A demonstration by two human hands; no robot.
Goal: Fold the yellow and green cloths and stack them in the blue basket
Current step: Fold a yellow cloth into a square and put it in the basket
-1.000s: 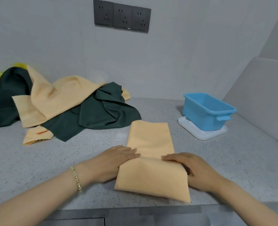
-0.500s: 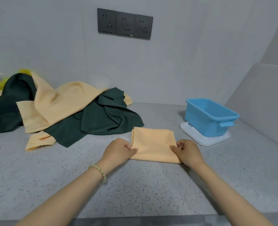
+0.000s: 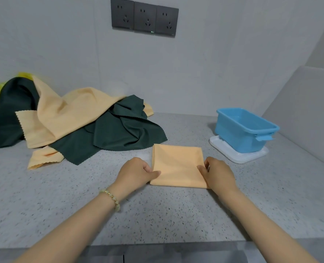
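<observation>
yellow cloth is folded square on the counter, left hand and right hand pinching its sides (fingers tucked under, I think), so next: lift it level into the blue basket.

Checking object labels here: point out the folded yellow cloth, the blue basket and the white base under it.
folded yellow cloth (image 3: 177,164), head view, middle of top face
blue basket (image 3: 235,137), head view, near side wall
white base (image 3: 231,157), head view, bare front edge

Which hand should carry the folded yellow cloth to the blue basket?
Right, probably. The right hand pinches the cloth on the side nearest the basket; the left hand would have to cross over.
</observation>
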